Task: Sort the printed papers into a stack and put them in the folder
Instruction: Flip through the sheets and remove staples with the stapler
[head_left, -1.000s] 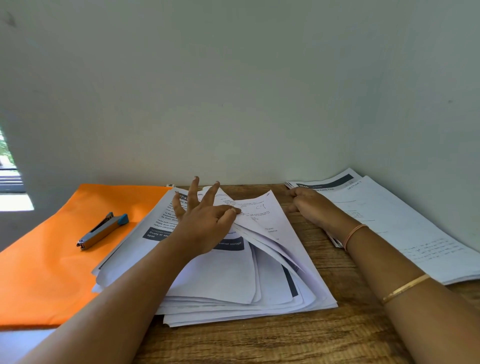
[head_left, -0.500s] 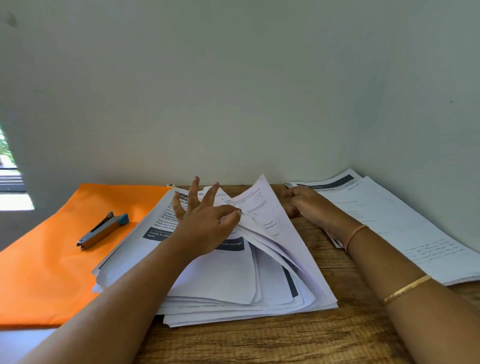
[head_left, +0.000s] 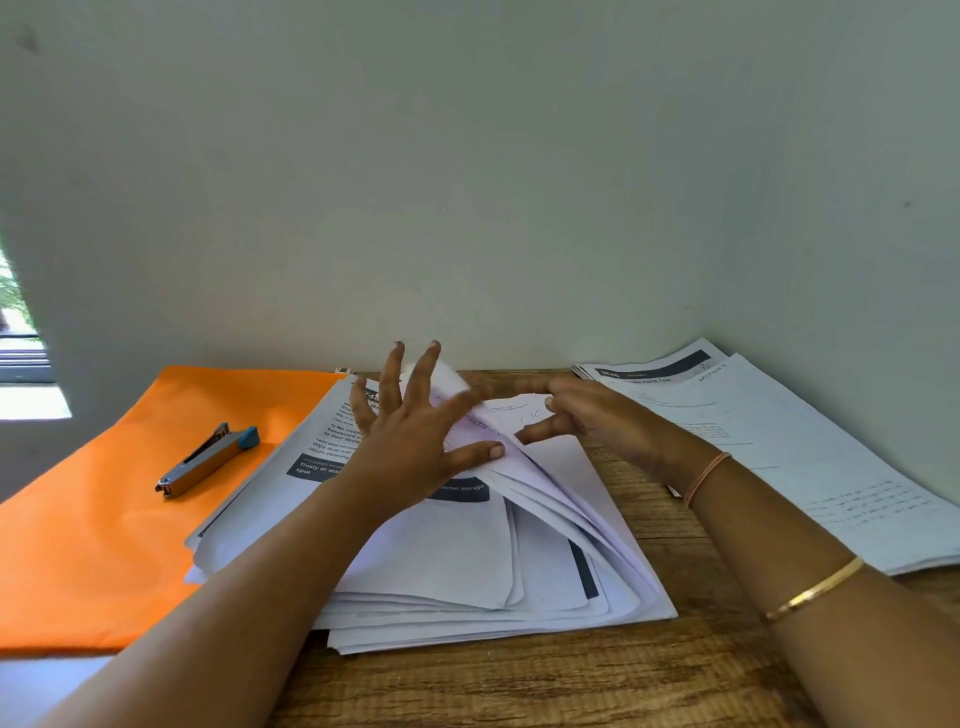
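A loose pile of printed papers (head_left: 457, 566) lies fanned out on the wooden table (head_left: 519, 686), its left edge overlapping the orange folder (head_left: 93, 530). My left hand (head_left: 415, 441) rests on top of the pile with fingers spread. Its thumb and forefinger hold back the far corners of several lifted sheets. My right hand (head_left: 592, 415) pinches the far corner of one sheet (head_left: 530, 415) with handwriting on it, thumb below and fingers above. A second, flatter stack of papers (head_left: 789, 467) lies at the right beside the wall.
A grey and blue stapler (head_left: 208, 460) lies on the orange folder. Pale walls close off the table at the back and on the right. Bare wood shows at the front edge, and a window opening is at the far left.
My left hand has lifted and spread wider, raising more sheet corners. My right hand has moved left off the side stack and taken hold of a sheet's corner.
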